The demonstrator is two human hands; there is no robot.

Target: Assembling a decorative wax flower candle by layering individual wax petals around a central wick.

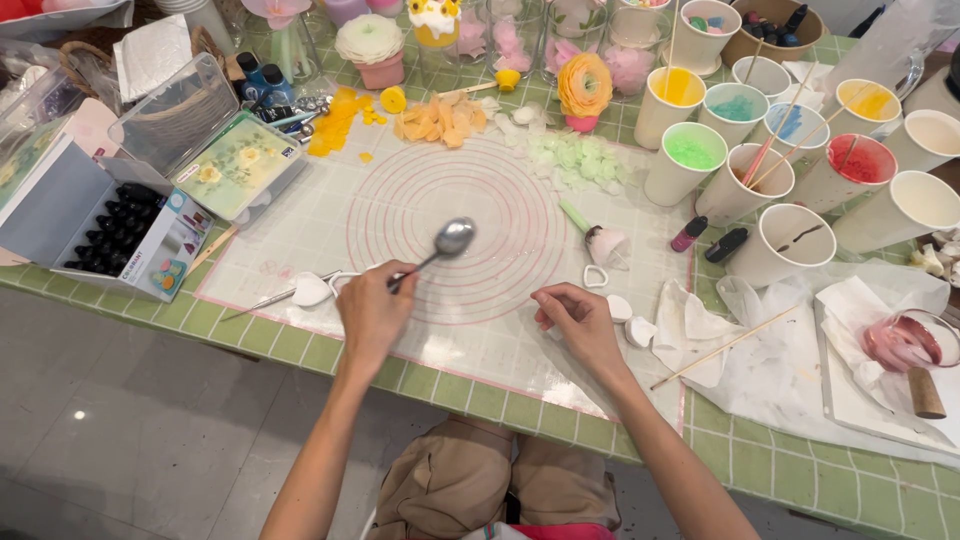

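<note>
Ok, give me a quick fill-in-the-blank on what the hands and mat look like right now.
1. The left hand holds a metal ____ over the mat.
2. The rings printed on the mat are ____ in colour.
3. The right hand rests on the mat, holding ____.
4. The cup nearest the mat's far right corner holds ____ powder.

Missing words: spoon; pink; nothing; green

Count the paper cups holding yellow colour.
2. One yellow cup stands at the cluster's left end, behind the green cup; the other yellow cup is further right, behind the red cup. More may sit out of frame.
</note>
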